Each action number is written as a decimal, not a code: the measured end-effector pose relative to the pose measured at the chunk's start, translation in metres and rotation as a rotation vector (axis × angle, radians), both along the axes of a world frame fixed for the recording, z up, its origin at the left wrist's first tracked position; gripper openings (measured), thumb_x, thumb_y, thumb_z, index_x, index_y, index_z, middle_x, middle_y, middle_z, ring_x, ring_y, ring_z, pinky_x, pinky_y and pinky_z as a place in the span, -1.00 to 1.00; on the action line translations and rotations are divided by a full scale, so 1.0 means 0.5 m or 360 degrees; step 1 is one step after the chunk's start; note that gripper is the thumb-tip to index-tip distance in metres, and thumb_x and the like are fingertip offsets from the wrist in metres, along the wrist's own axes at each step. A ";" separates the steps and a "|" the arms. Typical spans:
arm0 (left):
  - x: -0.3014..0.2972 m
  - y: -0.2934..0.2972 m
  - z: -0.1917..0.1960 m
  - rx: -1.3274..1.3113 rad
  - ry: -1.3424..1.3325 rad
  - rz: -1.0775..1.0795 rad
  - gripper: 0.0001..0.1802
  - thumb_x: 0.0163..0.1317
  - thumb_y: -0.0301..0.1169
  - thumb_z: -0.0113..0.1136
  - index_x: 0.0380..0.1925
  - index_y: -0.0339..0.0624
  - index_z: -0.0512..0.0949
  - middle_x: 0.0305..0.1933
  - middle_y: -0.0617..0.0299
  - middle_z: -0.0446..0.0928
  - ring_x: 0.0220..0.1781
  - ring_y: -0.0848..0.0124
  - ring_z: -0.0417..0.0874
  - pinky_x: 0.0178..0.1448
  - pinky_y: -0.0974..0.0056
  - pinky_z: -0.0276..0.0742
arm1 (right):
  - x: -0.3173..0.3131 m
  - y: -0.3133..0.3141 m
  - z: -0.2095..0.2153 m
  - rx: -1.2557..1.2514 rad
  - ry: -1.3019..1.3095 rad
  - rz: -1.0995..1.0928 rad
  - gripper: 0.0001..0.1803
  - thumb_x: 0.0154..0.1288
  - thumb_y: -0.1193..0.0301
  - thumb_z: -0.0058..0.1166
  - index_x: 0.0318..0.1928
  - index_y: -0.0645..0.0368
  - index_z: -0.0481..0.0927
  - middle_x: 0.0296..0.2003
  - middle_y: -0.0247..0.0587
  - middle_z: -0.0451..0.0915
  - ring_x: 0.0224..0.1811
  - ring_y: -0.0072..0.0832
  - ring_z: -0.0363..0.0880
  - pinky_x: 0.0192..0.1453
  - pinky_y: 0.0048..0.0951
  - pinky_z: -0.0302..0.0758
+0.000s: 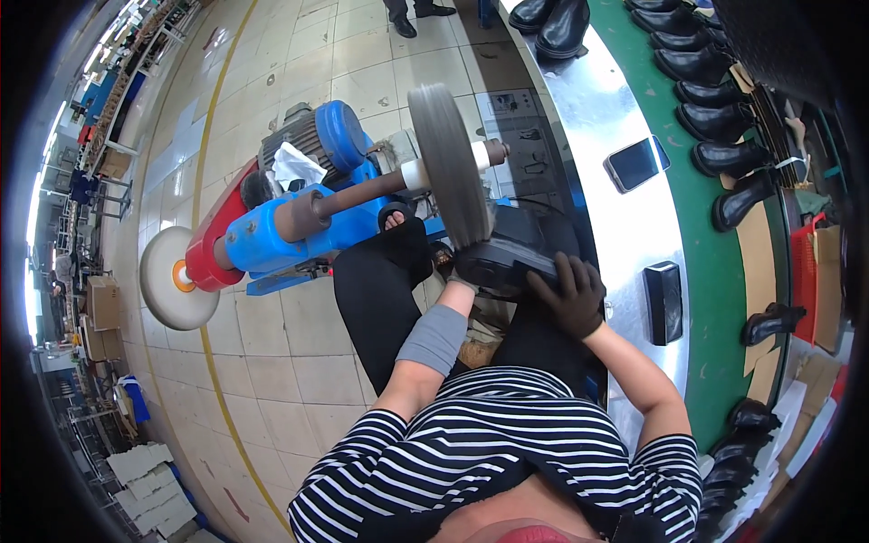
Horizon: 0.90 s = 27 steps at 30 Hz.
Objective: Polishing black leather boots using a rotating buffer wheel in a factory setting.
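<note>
Gloved right hand [572, 295], fingers partly curled, grips a black shoe [496, 264] at its four o'clock; left hand [462, 285], at eight o'clock, is mostly hidden, grip unclear; a grey wheel [448, 163] meets the shoe at eleven o'clock

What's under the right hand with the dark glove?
Part of a black boot. The right hand covers some of it, so I can't see that bit.

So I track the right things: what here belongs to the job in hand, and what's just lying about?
In the job:
shoe, in the right hand
wheel, at the shoe
shaft, carrying the wheel

Apparently lying about:
phone
boxes
</note>
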<state>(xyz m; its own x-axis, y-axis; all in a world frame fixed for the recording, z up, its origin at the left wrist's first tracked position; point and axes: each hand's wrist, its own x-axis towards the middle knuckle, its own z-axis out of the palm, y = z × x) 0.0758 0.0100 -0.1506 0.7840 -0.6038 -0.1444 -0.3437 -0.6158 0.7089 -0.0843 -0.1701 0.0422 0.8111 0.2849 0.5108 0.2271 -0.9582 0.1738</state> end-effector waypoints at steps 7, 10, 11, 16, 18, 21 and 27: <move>0.026 0.065 -0.044 0.0252 -0.0472 0.0109 -0.40 0.37 -0.14 -0.13 0.33 -0.21 0.26 0.40 -0.06 0.23 0.47 0.16 0.18 0.54 0.14 0.01 | 0.131 0.003 -0.011 -0.0061 0.0137 0.0374 -0.45 0.22 0.14 0.06 0.26 -0.25 0.42 0.12 -0.11 0.43 0.12 -0.16 0.41 0.14 -0.10 0.38; 0.030 0.093 -0.056 0.0341 -0.0623 0.0193 -0.39 0.36 -0.14 -0.13 0.35 -0.21 0.25 0.41 -0.08 0.21 0.49 0.14 0.15 0.56 0.14 -0.03 | 0.154 0.031 -0.016 -0.0199 0.0121 0.0425 -0.44 0.29 0.20 -0.04 0.33 -0.26 0.33 0.12 -0.14 0.40 0.16 -0.17 0.36 0.22 -0.11 0.32; 0.033 0.103 -0.057 0.0388 -0.0666 0.0230 -0.38 0.36 -0.14 -0.13 0.35 -0.21 0.25 0.41 -0.08 0.21 0.50 0.13 0.14 0.57 0.14 -0.04 | 0.158 0.041 -0.017 -0.0206 0.0128 0.0435 -0.44 0.30 0.21 -0.06 0.34 -0.26 0.32 0.12 -0.14 0.40 0.16 -0.17 0.35 0.23 -0.11 0.31; 0.061 0.156 -0.042 0.0674 -0.0921 0.0450 -0.38 0.37 -0.11 -0.14 0.35 -0.19 0.28 0.40 -0.07 0.25 0.47 0.14 0.19 0.55 0.14 -0.01 | 0.169 0.079 -0.021 -0.0234 0.0101 0.0493 -0.45 0.32 0.23 -0.08 0.34 -0.28 0.33 0.11 -0.18 0.40 0.16 -0.19 0.35 0.24 -0.12 0.31; 0.067 0.173 -0.029 0.0607 -0.0801 0.0463 -0.39 0.37 -0.12 -0.13 0.34 -0.19 0.29 0.39 -0.06 0.26 0.45 0.15 0.21 0.54 0.15 0.01 | 0.168 0.093 -0.024 -0.0206 0.0047 0.0506 -0.46 0.31 0.22 -0.07 0.32 -0.31 0.34 0.11 -0.19 0.40 0.17 -0.21 0.35 0.25 -0.11 0.31; 0.060 0.187 -0.002 0.0494 -0.0726 0.0497 -0.41 0.37 -0.13 -0.12 0.32 -0.20 0.30 0.37 -0.05 0.28 0.43 0.17 0.24 0.52 0.15 0.04 | 0.158 0.106 -0.032 -0.0070 -0.0076 0.0505 -0.47 0.29 0.19 -0.02 0.29 -0.37 0.37 0.13 -0.21 0.39 0.19 -0.24 0.35 0.25 -0.09 0.32; -0.009 0.183 0.078 -0.0086 -0.0281 0.0517 -0.43 0.37 -0.16 -0.09 0.30 -0.20 0.33 0.33 -0.03 0.33 0.38 0.19 0.29 0.48 0.17 0.11 | 0.084 0.099 -0.053 0.0295 -0.0322 0.0414 -0.50 0.12 0.16 0.23 0.12 -0.35 0.45 0.11 -0.22 0.41 0.16 -0.21 0.37 0.33 0.00 0.18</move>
<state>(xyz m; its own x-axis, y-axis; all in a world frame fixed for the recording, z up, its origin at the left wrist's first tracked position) 0.0711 0.1014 -0.1116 0.9460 -0.3222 0.0355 -0.2564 -0.6764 0.6905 -0.0425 -0.1207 0.0157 0.6012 0.3560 0.7154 0.4460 -0.8923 0.0693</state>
